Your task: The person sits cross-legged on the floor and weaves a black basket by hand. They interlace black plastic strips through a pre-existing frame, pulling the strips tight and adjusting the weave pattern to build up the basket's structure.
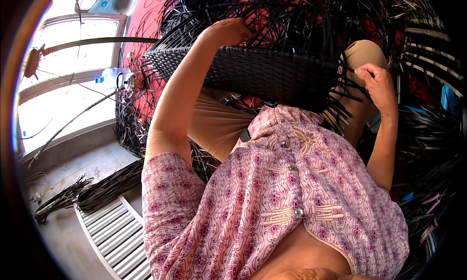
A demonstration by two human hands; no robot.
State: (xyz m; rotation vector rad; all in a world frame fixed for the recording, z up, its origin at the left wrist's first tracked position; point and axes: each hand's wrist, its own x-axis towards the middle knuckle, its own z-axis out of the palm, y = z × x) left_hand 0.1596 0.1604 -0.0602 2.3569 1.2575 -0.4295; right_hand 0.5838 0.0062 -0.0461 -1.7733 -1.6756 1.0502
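Observation:
A dark woven wicker piece (253,68) lies across my lap, its flat strips tightly plaited, with loose strip ends sticking out along its far edge and right end. My left hand (226,33) reaches over its far edge, fingers curled among the loose strands; what they grip is hidden. Beside the right end, my right hand (378,85) is closed in a pinch, thumb against fingers, on a black strip (351,72) that comes out of the weave.
Tangled black strips (292,12) spread over a red surface (146,12) beyond the work. A clear plastic bottle (113,78) lies at left, near bright window frames. Bundled strips (109,186) rest by a white slatted rack (114,234) at lower left. More strips crowd the right side.

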